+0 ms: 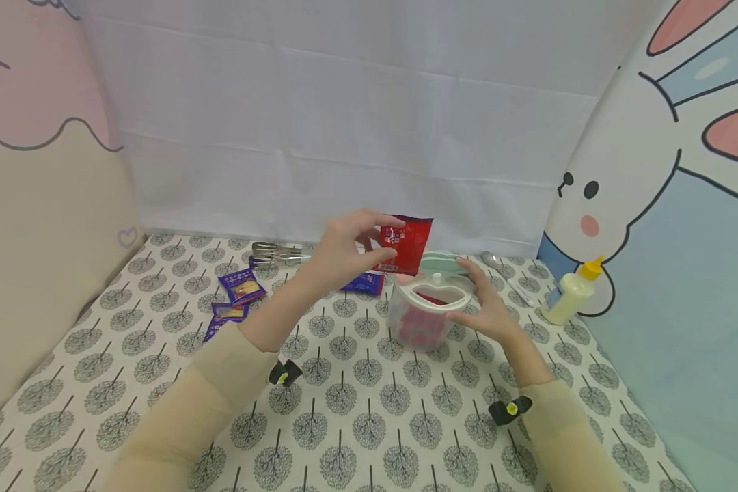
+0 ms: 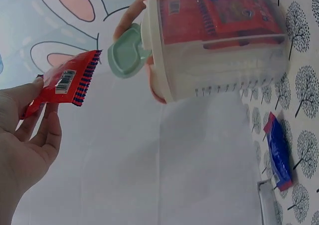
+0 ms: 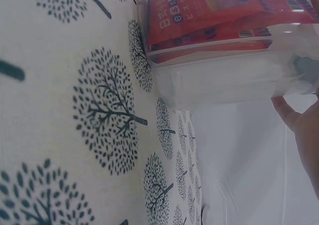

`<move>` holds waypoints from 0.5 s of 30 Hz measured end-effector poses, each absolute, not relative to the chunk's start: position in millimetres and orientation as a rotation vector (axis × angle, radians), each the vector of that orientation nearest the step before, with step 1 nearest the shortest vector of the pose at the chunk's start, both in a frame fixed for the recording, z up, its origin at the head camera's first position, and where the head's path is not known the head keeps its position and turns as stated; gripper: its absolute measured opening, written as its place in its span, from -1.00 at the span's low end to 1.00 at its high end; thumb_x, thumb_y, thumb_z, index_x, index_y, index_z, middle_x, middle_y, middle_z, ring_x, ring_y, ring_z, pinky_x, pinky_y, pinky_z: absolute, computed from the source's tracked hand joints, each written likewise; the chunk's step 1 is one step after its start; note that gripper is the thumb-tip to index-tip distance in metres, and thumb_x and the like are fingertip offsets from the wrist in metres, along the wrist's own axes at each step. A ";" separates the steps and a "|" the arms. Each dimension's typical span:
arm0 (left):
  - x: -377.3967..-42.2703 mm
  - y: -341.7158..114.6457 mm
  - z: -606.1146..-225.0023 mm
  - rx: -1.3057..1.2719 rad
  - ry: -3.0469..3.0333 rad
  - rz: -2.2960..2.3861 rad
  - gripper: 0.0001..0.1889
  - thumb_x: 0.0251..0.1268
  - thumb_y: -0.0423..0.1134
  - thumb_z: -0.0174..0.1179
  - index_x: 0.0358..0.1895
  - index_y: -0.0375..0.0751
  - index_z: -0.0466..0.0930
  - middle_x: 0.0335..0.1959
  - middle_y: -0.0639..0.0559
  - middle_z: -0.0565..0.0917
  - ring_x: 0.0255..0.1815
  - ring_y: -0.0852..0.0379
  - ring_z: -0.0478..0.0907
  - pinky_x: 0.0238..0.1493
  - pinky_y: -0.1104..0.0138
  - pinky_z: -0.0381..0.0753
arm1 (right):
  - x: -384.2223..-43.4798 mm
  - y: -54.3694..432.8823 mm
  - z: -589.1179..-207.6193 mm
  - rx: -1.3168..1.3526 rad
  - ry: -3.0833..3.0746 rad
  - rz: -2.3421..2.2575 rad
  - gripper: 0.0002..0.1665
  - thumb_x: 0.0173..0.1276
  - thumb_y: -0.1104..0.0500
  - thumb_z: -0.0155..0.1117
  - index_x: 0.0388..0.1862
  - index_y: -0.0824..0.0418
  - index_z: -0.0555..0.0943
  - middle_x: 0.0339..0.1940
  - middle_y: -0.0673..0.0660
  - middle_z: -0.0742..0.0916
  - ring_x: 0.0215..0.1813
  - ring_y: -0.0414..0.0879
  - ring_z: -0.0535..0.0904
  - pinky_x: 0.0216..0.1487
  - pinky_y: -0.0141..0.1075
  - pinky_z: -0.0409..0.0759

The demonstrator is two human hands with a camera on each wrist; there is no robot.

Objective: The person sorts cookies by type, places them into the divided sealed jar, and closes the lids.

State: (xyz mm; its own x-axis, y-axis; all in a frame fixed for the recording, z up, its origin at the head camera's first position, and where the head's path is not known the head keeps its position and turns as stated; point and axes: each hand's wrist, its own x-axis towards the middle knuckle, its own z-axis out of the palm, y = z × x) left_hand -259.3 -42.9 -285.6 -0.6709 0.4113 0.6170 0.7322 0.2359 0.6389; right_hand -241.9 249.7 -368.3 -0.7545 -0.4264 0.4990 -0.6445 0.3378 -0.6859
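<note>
Above the clear container [image 1: 423,331], left hand [image 1: 346,247] pinches red packet [image 1: 411,243] by one side; right hand [image 1: 490,309] grips container's top, thumb and fingers spread wide. Probably best: light pinch, container braced, packet turned edge-on.

Tree-print tablecloth [image 1: 369,454]; on it: lidded container [image 1: 423,331], blue packets [image 1: 240,279], metal utensil [image 1: 277,253], spoon [image 1: 509,278], yellow-capped bottle [image 1: 568,298].
</note>
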 end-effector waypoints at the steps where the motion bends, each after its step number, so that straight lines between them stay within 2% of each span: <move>1: -260.2 -38.3 -287.3 -1.085 -2.163 -1.414 -0.60 0.09 -0.35 0.35 0.05 -0.08 0.60 -0.06 0.09 0.64 -0.27 0.25 0.57 -0.32 0.37 0.62 | -241.7 249.5 -367.9 0.961 -2.379 1.381 0.13 -0.18 0.52 0.40 0.39 0.42 0.04 0.26 -0.03 0.39 0.23 -0.33 0.34 0.32 -0.03 0.28; 3: -261.4 -29.4 -290.0 -1.129 -2.109 -1.432 -0.60 0.08 -0.37 0.36 0.05 -0.12 0.60 -0.05 0.05 0.64 -0.24 0.22 0.58 -0.29 0.39 0.62 | -241.6 249.4 -367.3 0.946 -2.395 1.389 0.13 -0.17 0.52 0.39 0.40 0.41 0.04 0.25 0.10 0.41 0.22 -0.36 0.34 0.30 0.16 0.24; 5: -263.3 -20.3 -293.4 -1.164 -2.067 -1.448 -0.60 0.07 -0.39 0.36 0.04 -0.15 0.59 -0.04 0.02 0.63 -0.22 0.20 0.58 -0.27 0.41 0.63 | -241.6 249.7 -367.0 0.937 -2.408 1.399 0.13 -0.15 0.51 0.40 0.41 0.40 0.03 0.24 0.24 0.41 0.21 -0.39 0.33 0.28 0.27 0.20; 8: -265.5 -7.0 -298.7 -1.195 -2.038 -1.462 -0.59 0.06 -0.41 0.36 0.04 -0.17 0.58 -0.03 -0.01 0.61 -0.22 0.17 0.59 -0.26 0.43 0.64 | -242.4 250.4 -367.3 0.937 -2.422 1.401 0.13 -0.13 0.48 0.41 0.42 0.39 0.03 0.25 0.39 0.40 0.22 -0.42 0.32 0.28 0.30 0.18; 10: -267.5 1.5 -303.2 -1.212 -2.034 -1.454 -0.59 0.06 -0.42 0.35 0.04 -0.17 0.57 -0.03 -0.01 0.59 -0.23 0.18 0.60 -0.27 0.46 0.65 | -242.7 250.4 -367.1 0.928 -2.435 1.395 0.14 -0.11 0.45 0.43 0.43 0.36 0.03 0.29 0.41 0.36 0.25 -0.43 0.28 0.30 0.29 0.18; 15: -268.9 18.5 -312.7 -1.226 -2.056 -1.413 -0.58 0.06 -0.43 0.34 0.05 -0.18 0.56 -0.03 0.00 0.56 -0.26 0.21 0.61 -0.30 0.52 0.64 | -241.5 248.7 -364.9 0.866 -2.489 1.381 0.15 -0.10 0.39 0.43 0.46 0.33 0.01 0.39 0.40 0.27 0.41 0.10 0.20 0.32 0.27 0.17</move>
